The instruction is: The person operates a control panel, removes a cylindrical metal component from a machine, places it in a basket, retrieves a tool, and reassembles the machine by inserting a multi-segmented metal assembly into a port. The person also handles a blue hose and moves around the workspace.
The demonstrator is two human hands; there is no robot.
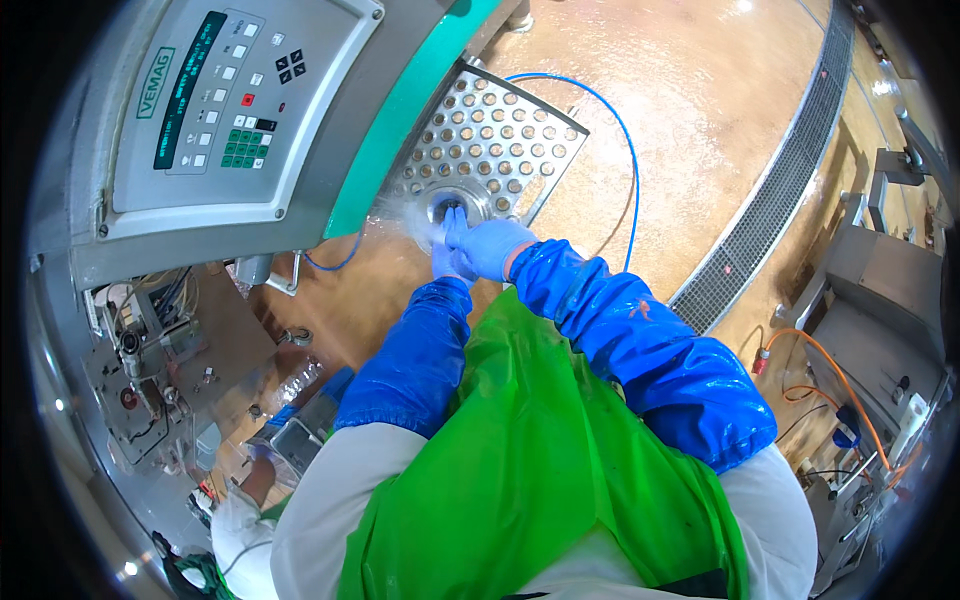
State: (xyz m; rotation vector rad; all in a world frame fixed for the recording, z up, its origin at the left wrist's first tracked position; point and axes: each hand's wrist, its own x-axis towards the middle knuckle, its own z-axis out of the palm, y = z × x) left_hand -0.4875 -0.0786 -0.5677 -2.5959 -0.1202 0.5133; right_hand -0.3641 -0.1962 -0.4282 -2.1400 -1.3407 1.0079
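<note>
Both hands wear pale blue gloves and meet at a round metal opening (480, 203) with a thick shiny rim. My left hand (448, 258) points up toward the opening, its fingers stretched straight over the near edge. From the right, my right hand (492, 248) presses against the left hand with its fingers closed. Anything between its fingers is hidden. White spray or mist blurs the left side of the rim. Blue sleeve covers reach up both forearms, and a green apron (520, 450) covers my front.
Beyond the opening is a metal plate with round holes (525, 115). At left stands a grey machine with a control panel (225, 100) and green edge. A blue hose (633, 165) curves over the wet floor. A drain grate (740, 240) and an orange cable (835, 370) lie right.
</note>
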